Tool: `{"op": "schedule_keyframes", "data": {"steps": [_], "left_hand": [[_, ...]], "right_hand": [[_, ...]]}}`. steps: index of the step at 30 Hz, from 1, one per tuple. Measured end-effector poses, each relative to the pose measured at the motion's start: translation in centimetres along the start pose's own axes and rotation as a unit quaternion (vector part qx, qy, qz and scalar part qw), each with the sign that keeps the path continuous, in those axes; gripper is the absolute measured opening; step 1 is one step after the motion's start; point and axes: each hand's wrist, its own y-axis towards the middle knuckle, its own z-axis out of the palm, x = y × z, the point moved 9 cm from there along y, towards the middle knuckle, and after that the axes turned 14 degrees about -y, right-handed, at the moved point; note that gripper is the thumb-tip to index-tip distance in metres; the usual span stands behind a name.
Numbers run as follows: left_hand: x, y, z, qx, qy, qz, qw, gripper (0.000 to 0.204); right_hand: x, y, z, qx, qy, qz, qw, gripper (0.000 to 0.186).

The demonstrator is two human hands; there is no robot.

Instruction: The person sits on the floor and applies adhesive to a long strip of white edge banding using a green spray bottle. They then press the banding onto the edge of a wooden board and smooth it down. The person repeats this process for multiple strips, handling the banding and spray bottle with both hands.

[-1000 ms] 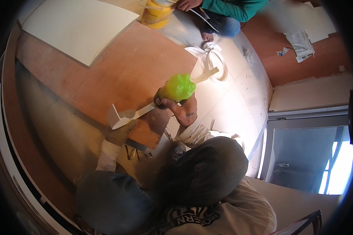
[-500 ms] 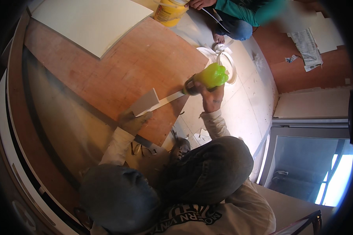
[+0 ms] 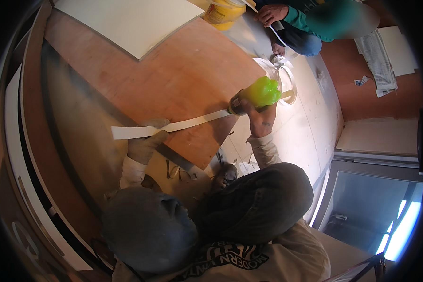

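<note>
A long white strip [image 3: 192, 123] runs above the reddish-brown board [image 3: 183, 70]. My left hand [image 3: 145, 144], which looks gloved, grips it near its left end, thumb and fingers on either side. The free end sticks out past the hand. My right hand [image 3: 261, 116] is wrapped round a plastic bottle [image 3: 263, 91] with a bright green lobed base. The bottle is tilted, its darker part toward the strip's far end. Whether bottle and strip touch there, I cannot tell.
A white panel [image 3: 131, 23] lies across the board's far side. Beyond it stands a yellow bucket [image 3: 223, 15]. A crouching co-worker's hand [image 3: 271, 14] holds a thin white strip. Coiled white strips [image 3: 286, 85] lie on the pale floor. Dark curled scraps [image 3: 178, 174] are near my foot.
My left hand has shifted slightly left along the strip, whose free end now extends leftward past it. The pale flat piece above that hand no longer shows. My right hand still holds the bottle.
</note>
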Motion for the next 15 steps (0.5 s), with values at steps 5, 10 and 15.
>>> {"op": "schedule_keyframes", "data": {"steps": [5,10,15], "left_hand": [[2.4,-0.2,1.4,0.007,0.021,-0.055,0.998,0.026],[3.3,0.1,5.3,0.123,0.040,0.041,0.991,0.024],[5.4,0.1,4.5,0.092,0.046,-0.013,0.995,0.023]], "right_hand": [[1.3,-1.3,3.1,0.043,-0.014,-0.030,0.999,0.055],[-0.9,0.5,-0.6,0.016,-0.015,0.001,1.000,0.056],[-2.0,3.1,-3.9,-0.060,-0.064,-0.054,0.995,0.058]]}}
